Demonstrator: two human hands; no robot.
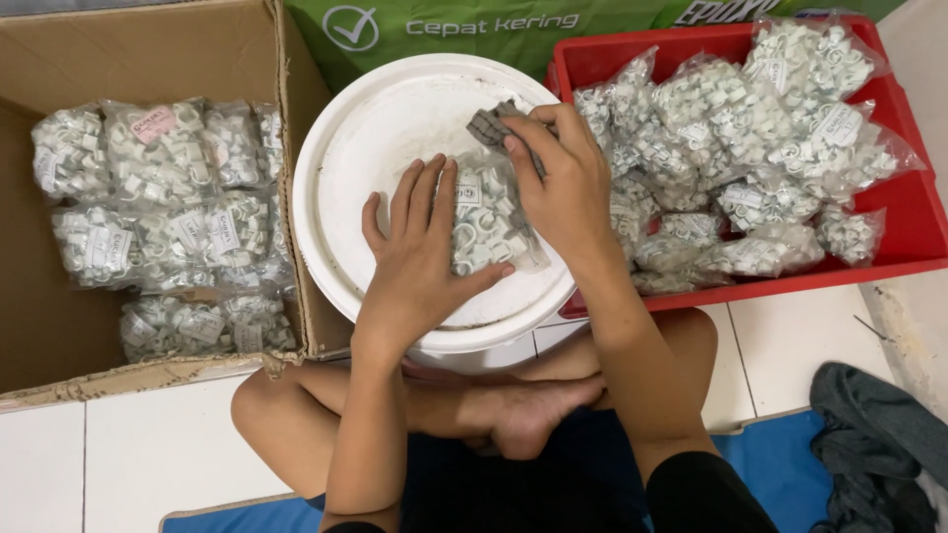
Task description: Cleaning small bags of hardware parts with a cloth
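A clear plastic bag of white cable clips (491, 219) lies on the white bucket lid (375, 128) in front of me. My left hand (420, 252) lies flat on the bag's left side, fingers spread, holding it down. My right hand (565, 183) is at the bag's top edge, pinching a small grey gridded piece (489, 126) between fingers and thumb. My crossed legs are below the bucket.
A cardboard box (39, 326) at the left holds several filled bags of clips (163, 212). A red plastic tray (913, 212) at the right is heaped with more such bags (750, 148). A green sack lies behind the bucket. Grey cloth (869, 444) lies on the tiled floor at lower right.
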